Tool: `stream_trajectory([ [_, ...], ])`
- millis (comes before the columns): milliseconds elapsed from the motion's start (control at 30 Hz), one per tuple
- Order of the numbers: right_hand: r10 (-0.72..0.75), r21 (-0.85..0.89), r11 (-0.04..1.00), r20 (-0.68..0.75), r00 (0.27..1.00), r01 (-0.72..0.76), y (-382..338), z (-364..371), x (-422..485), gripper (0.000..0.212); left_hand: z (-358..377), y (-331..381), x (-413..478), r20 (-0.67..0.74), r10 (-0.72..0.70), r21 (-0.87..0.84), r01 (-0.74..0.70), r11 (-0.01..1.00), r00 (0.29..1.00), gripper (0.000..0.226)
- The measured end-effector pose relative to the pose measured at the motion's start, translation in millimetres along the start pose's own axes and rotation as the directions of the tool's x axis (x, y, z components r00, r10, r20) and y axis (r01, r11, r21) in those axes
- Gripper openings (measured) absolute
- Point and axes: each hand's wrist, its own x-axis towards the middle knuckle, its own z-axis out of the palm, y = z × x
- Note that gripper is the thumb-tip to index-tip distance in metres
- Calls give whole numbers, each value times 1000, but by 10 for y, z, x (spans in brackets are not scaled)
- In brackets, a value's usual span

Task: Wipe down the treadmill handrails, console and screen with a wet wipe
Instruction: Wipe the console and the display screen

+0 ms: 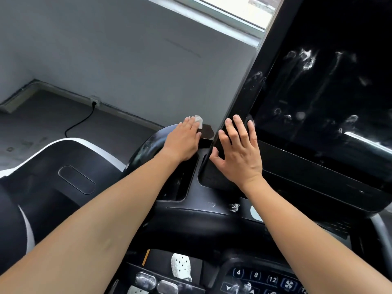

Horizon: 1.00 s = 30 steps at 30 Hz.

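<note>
Wet wipe (198,121) sits at centre frame, pinned under your left hand (182,141). Its fingers (187,124) lie straight and together, pressing the wipe onto the rounded black edge of the console (149,145). Your right hand (238,148) rests flat on the lower-left edge of the smeared screen (318,81), fingers straight and apart.

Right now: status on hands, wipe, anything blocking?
Left hand flat, pressing white wet wipe onto glossy black console top. Right hand open, bracing smudged black screen at its edge. Nothing blocking.
</note>
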Motion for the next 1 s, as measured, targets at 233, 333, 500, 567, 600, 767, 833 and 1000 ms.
stream_trajectory([
  [233,14,-10,1000,10,1000,-14,-18,-14,-4,47,107,10,-328,-36,259,-31,-260,965,965,54],
  [333,16,12,1000,15,1000,-17,-24,-32,-5,46,107,-25,-400,-25,288,27,-288,957,957,61],
  [500,21,45,999,74,997,-25,-74,-120,-10,44,101,-105,-597,-111,108,56,-102,993,988,69],
  [567,5,68,998,102,995,-12,-119,-170,-30,39,121,-85,-656,-113,135,79,-126,989,984,70],
  [600,-9,81,997,110,994,0,-143,-195,-47,36,135,-71,-673,-93,166,98,-156,983,982,71],
  [767,-52,129,991,110,993,38,-178,-279,-91,31,178,69,-708,100,308,143,-320,936,946,69],
  [833,-58,136,990,120,991,41,-162,-294,-87,30,149,129,-738,97,278,92,-287,954,956,67],
  [1000,-56,170,985,149,987,30,-178,-347,-103,29,132,183,-850,-23,105,-87,-107,991,994,63],
])
